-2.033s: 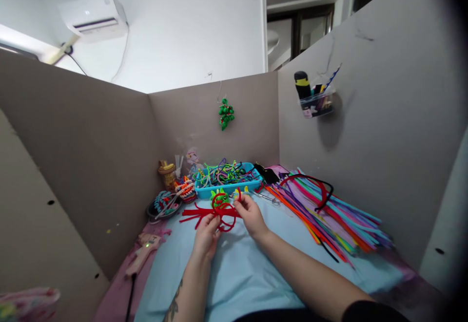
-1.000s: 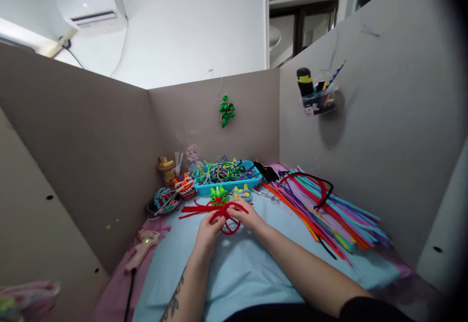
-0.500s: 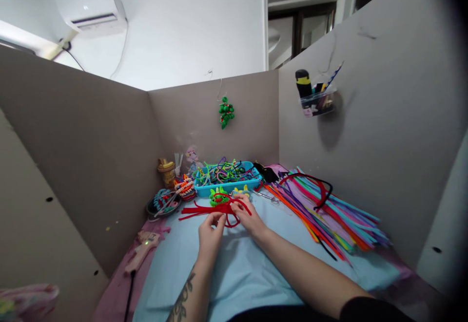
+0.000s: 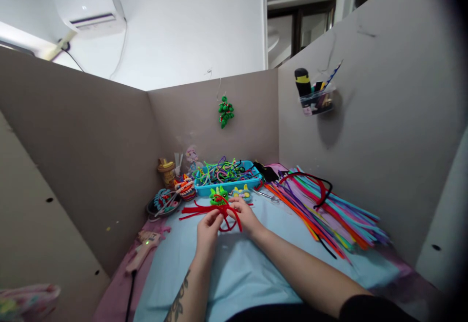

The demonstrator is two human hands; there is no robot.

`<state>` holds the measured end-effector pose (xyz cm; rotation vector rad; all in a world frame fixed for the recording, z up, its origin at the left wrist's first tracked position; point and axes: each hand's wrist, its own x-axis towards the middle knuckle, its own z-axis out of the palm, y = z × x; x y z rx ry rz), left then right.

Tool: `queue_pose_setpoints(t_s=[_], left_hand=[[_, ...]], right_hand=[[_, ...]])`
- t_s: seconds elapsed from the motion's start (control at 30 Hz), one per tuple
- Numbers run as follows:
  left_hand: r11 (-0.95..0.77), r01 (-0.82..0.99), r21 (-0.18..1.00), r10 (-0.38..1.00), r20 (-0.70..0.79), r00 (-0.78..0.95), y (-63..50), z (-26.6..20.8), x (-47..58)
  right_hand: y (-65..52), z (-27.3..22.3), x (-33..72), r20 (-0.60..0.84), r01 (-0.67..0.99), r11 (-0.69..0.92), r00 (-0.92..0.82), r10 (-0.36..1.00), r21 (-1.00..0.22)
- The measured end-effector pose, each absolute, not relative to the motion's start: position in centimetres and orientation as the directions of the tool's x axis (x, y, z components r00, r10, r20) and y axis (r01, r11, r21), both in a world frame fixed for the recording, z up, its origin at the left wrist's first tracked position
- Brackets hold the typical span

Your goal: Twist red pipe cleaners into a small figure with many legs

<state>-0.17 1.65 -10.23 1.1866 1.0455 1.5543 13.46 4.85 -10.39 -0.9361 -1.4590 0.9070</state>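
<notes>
Between my two hands is a red pipe cleaner piece (image 4: 228, 225), bent into loops with loose ends sticking out. My left hand (image 4: 209, 225) pinches its left side with thumb and forefinger. My right hand (image 4: 244, 215) is closed on its right side, close to where the strands cross. Behind the hands, a bundle of red pipe cleaners (image 4: 193, 210) lies on the light blue cloth. Just beyond it sit a green figure with pointed ears (image 4: 218, 196) and a yellow and blue figure (image 4: 241, 193). The fingertips partly hide the crossing strands.
A blue tray (image 4: 226, 186) of tangled pipe cleaners stands at the back. Many coloured pipe cleaners (image 4: 325, 210) spread over the right. On the left are a glue gun (image 4: 142, 251) with its cord and a dark bowl (image 4: 164, 206). Grey partitions (image 4: 215, 142) enclose the table.
The red loops have turned and shifted slightly left and down, and one strand now hangs over my right fingers. Both hands have moved a little to the left.
</notes>
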Motion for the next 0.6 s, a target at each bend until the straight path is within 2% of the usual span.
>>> queue_pose_setpoints(t_s=[0.17,0.33,0.5,0.6], left_hand=[[-0.186,-0.166,0.968,0.976,0.162,-0.149,1.73,-10.33,-0.29],[-0.121,-0.183,0.976,0.984,0.093,-0.155,1.63,-10.22,-0.53],[-0.163,-0.164,0.973,0.981,0.143,-0.129,1.57,-10.12,-0.36],[-0.218,-0.141,0.966,0.974,0.205,-0.1,1.65,-10.36,-0.29]], right_hand=[[4.55,-10.26,13.6,0.435,0.06,0.443,-0.115,0.893,-0.894],[4.65,-10.45,13.37,0.423,0.057,0.433,-0.137,0.896,-0.9],[5.09,-10.83,13.17,0.406,0.004,0.407,-0.072,0.911,-0.913],[5.28,-10.86,13.32,0.41,0.033,0.411,-0.044,0.911,-0.911]])
